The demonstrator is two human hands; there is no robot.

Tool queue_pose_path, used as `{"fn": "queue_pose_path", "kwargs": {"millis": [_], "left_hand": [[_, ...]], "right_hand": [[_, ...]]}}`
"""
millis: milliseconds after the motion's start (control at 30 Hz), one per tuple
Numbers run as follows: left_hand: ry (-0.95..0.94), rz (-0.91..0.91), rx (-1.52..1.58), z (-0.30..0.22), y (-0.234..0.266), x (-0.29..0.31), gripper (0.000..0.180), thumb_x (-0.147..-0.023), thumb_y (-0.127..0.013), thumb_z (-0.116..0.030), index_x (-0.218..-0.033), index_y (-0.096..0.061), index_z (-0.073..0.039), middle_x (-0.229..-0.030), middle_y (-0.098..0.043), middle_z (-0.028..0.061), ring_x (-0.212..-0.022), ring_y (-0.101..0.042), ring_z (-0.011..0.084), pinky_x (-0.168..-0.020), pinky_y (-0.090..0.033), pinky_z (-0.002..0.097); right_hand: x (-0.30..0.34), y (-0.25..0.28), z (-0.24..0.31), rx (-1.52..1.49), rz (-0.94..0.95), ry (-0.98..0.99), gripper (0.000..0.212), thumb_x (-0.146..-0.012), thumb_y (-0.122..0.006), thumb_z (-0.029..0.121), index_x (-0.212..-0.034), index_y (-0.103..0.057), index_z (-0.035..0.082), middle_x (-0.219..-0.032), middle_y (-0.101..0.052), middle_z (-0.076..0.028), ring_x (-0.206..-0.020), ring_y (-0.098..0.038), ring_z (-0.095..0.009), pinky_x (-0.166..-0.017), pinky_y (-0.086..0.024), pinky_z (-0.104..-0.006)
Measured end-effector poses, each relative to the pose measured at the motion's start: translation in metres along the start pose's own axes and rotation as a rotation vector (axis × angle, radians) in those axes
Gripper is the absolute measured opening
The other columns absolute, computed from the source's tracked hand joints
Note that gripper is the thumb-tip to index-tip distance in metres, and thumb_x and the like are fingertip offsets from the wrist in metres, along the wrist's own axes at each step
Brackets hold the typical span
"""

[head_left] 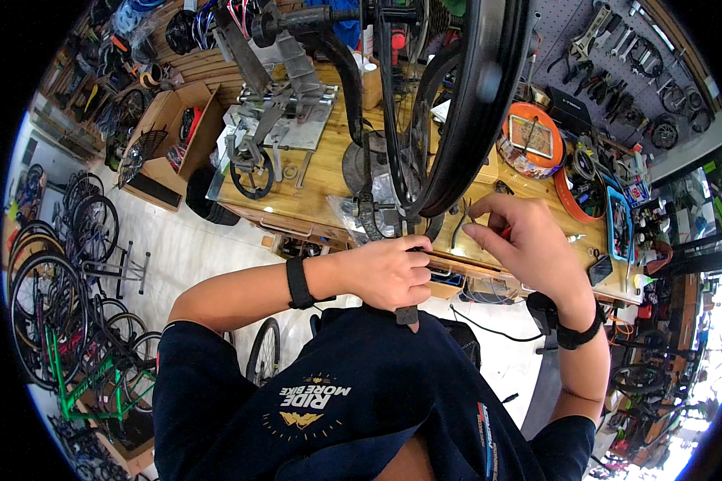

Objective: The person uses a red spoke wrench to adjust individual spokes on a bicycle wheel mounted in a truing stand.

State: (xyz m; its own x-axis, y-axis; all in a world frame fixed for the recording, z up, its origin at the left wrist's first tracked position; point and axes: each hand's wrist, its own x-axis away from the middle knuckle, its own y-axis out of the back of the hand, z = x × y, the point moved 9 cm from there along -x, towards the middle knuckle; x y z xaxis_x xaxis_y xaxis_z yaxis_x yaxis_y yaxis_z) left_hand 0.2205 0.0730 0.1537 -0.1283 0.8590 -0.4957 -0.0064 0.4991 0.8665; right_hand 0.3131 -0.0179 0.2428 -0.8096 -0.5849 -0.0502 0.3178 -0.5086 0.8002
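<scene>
A black bicycle wheel (485, 104) stands upright in front of me, held in a dark metal stand (365, 184) above the wooden workbench. My left hand (389, 272) is closed in a fist by the foot of that stand, at the bench's front edge. A dark blunt end (407, 316) pokes out under the fist; the rest is hidden by the fingers. To the right of the wheel, my right hand (529, 240) is raised over the bench with bent fingers, thumb and forefinger apart. A bit of red shows inside its curled fingers. Pliers (460, 224) with dark handles lie close to its fingertips.
The workbench (313, 188) carries a metal fixture (277, 112) at left. On its right are an orange round tin (533, 132) and a blue tray (619, 224). Tools hang on a pegboard (557, 48). Several bicycles (64, 289) and a cardboard box (164, 136) stand on the left.
</scene>
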Motion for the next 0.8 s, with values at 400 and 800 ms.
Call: {"fn": "queue_pose_path", "kwargs": {"millis": [400, 800], "left_hand": [[0.013, 0.014, -0.005, 0.001, 0.001, 0.0, 0.051, -0.078, -0.066, -0.056, -0.064, -0.051, -0.009, -0.063, -0.05, 0.0018, -0.068, -0.056, 0.0229, -0.093, -0.046, 0.0429], [0.045, 0.046, -0.04, 0.0, -0.001, 0.005, 0.035, -0.078, -0.069, -0.042, -0.077, -0.055, -0.009, -0.077, -0.052, 0.0034, -0.08, -0.058, 0.0235, -0.1, -0.045, 0.0488]], "right_hand": [[0.003, -0.008, -0.009, 0.006, 0.048, 0.009, 0.023, -0.087, -0.073, 0.016, -0.098, -0.065, -0.002, -0.067, -0.062, -0.013, -0.056, -0.058, -0.018, -0.054, -0.045, -0.0316], [0.006, -0.041, -0.021, 0.032, 0.177, -0.023, 0.025, -0.087, -0.071, 0.025, -0.096, -0.067, 0.002, -0.071, -0.066, -0.018, -0.068, -0.066, -0.036, -0.063, -0.05, -0.0437]]}}
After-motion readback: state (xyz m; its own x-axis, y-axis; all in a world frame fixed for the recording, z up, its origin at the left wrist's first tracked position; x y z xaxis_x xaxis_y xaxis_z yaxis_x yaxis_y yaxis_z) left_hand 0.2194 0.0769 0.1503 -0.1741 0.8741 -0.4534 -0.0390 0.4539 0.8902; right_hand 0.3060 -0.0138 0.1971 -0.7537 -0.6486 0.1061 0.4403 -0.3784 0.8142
